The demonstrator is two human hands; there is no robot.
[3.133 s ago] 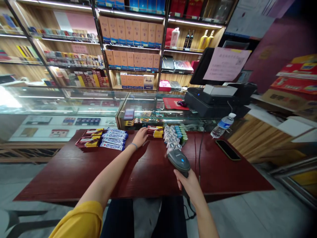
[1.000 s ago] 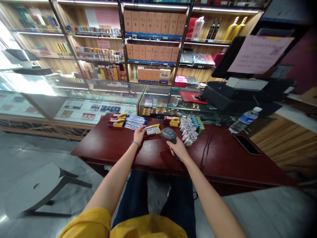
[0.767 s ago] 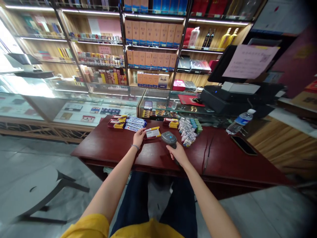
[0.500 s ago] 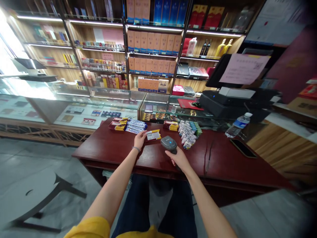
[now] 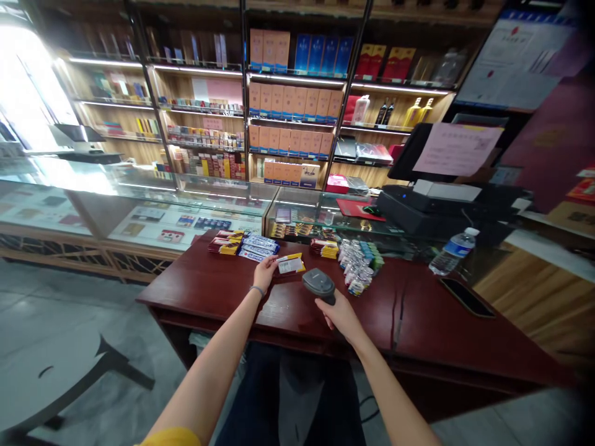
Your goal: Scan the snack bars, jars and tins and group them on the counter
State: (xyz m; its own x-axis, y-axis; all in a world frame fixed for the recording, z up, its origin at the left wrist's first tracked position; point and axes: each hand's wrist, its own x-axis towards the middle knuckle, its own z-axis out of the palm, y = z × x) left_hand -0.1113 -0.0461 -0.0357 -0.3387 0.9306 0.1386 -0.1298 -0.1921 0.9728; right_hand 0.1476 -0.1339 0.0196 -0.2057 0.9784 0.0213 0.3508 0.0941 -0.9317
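Observation:
My left hand pinches the left end of a flat yellow-and-red snack packet, whose white label with a barcode faces up. My right hand is wrapped round the handle of a dark grey barcode scanner. The scanner's head is just right of the packet and apart from it. Beyond my left hand lie blue-and-white packets and a stack of similar yellow-and-red packets. Another such stack sits behind the scanner, beside rows of shiny silvery wrapped items.
On the dark red desk, a water bottle and a black phone are at the right. A glass display counter runs behind, with a till screen on it. A grey stool stands at lower left.
The view has tilted upward, so things sit lower in the picture. The blue light seen on the scanner earlier no longer shows. Both hands keep their holds.

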